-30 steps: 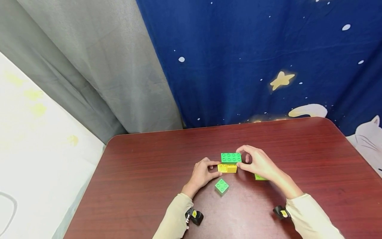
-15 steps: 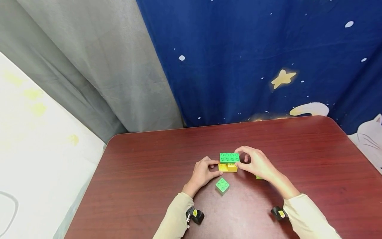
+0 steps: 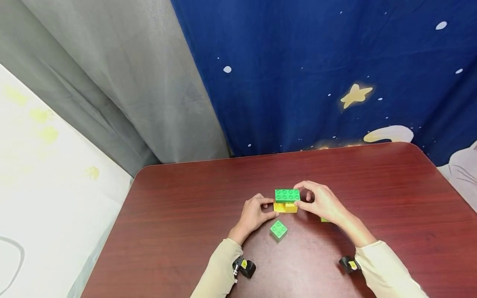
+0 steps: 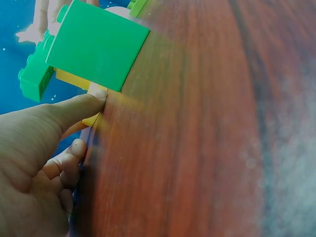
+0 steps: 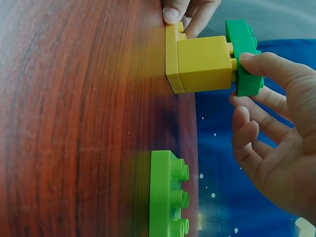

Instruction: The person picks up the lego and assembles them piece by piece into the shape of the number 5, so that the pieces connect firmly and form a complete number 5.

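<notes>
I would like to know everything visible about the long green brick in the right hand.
The long green brick is rectangular and low, with two rows of four round studs on top; it looks like plastic. The right hand pinches it near its right end between thumb and fingers. It is roughly level above the tall yellow block, its left half jutting past it. The block's studs show below, so it is not fully seated; contact is unclear.

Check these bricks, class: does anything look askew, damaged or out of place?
No damage shows. The long green brick, pinched by the right hand, is not fully seated: studs of the yellow block show beneath it. The small green brick sits askew, turned cornerwise to the long one.
</notes>
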Available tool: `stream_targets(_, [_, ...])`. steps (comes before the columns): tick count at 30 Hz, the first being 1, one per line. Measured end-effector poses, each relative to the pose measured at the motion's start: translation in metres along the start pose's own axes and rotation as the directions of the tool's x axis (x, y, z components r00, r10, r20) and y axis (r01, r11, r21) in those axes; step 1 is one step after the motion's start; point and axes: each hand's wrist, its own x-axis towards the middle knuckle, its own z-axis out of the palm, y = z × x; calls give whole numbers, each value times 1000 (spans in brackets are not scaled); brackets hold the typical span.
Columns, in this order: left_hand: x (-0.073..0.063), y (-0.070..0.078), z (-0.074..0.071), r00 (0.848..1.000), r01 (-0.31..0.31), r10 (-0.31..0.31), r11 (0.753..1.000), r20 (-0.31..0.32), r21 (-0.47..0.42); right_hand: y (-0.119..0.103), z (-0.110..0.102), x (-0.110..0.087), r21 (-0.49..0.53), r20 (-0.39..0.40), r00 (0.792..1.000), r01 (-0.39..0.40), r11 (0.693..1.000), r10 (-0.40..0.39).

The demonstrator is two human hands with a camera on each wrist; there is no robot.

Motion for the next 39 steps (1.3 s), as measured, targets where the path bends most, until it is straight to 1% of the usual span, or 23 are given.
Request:
stream_targets(8, [-1,1,-1,1000,7,-7,1000,-6,0,3,0,0,4,16,1000,20,1000,-20])
stream_targets(13, [-1,0,0,1000,23,-23,1000,0,-5,4,1,1,0,30,999,35,999,-35])
stream_targets(21, [1,0,-1,999,29,-29,1000,15,9,4,1,2,-63,21,997,74,995,-73])
stream_targets(26, [2,0,0,999,34,-34,999,16,13,4,2,2,-79,13,996,86,993,-86])
stream_targets(31, [2,0,1,999,31,-31,999,13,11,3,1,4,-99,32,995,93,991,-90])
stream_targets(34, [2,0,0,1000,25,-25,1000,9,5,0,0,5,-136,55,994,105,985,-99])
stream_targets(39, [2,0,0,1000,22,-22,1000,3,6,-8,-3,9,-235,96,985,164,958,-145])
